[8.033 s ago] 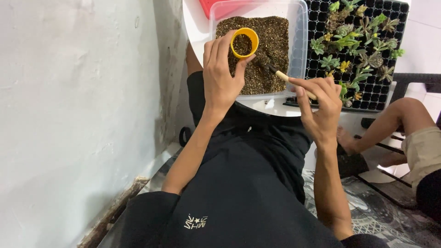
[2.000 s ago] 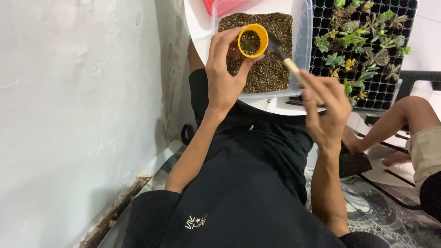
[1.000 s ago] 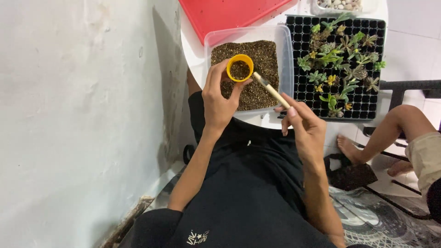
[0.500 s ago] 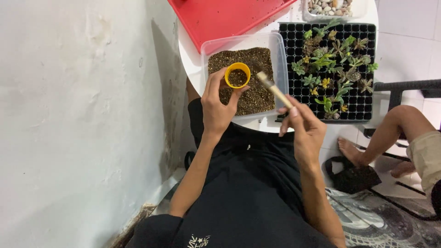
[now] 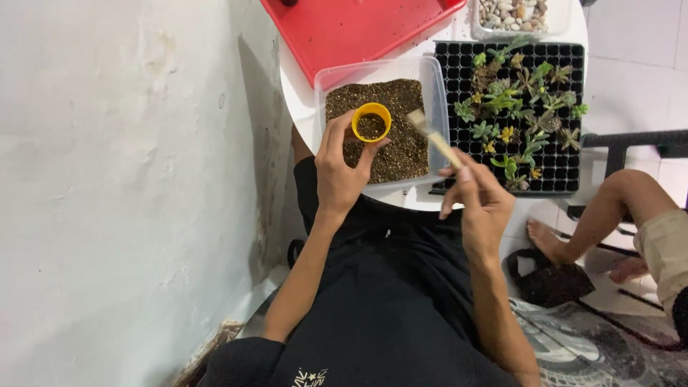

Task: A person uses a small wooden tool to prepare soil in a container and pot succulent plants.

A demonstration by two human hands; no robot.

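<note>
We look down on the left hand (image 5: 337,172), which pinches a small yellow pot (image 5: 371,122) between thumb and fingertips, its fingers curled round the pot's near side. The pot holds dark soil and hangs just above a clear plastic tub (image 5: 437,93) of the same gritty soil, over the tub's near left part.

The right hand (image 5: 480,204) is closed around the pale wooden handle of a small scoop (image 5: 432,138) (thumb on top, fingers folded under). The scoop slants up and away from the hand, its tip raised over the right part of the tub, near the pot but apart from it. Whether the tip carries any soil we cannot tell.

The tub sits on a round white surface (image 5: 297,93). Just to its right lies a black seedling tray (image 5: 566,175) with small green and yellowish succulents (image 5: 523,93) in many of its cells. Beyond the tub lies a red tray (image 5: 358,29), and at the top a clear box of pebbles (image 5: 512,14). A white wall (image 5: 129,179) fills the left side. At the right edge another person's bare leg (image 5: 609,208) rests near a dark metal frame.
</note>
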